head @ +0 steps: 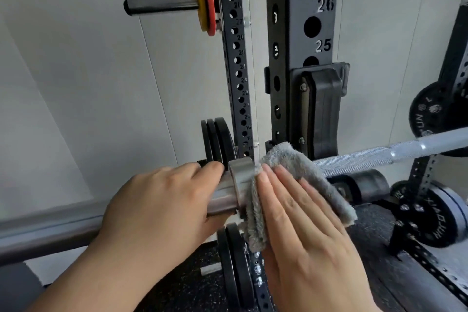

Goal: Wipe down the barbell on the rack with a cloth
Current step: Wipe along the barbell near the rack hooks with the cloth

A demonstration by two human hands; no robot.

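While the barbell is lying across the rack, its knurled shaft resting in the black J-hook on the numbered rack upright, both hands are working at its near end. The left hand is reaching in from the lower left, palm down, over the smooth steel sleeve just outside the collar. Its fingers are curling over the top and far side of the sleeve, so its grip is holding the barbell itself. The right hand is lying flat, fingers straight and close together and pointing up and to the left. It is pressing a fluffy grey cloth against the bar just inside the collar, with its grip wide and nothing pinched that shows. The cloth is draping over the shaft between the collar and the J-hook, one folded edge hanging down below the bar beside the right palm. Behind the hands, three black plates are sitting against the rear upright. Yellow and red plates are hanging on a peg higher up. More black plates are standing below the sleeve, above the speckled rubber floor.
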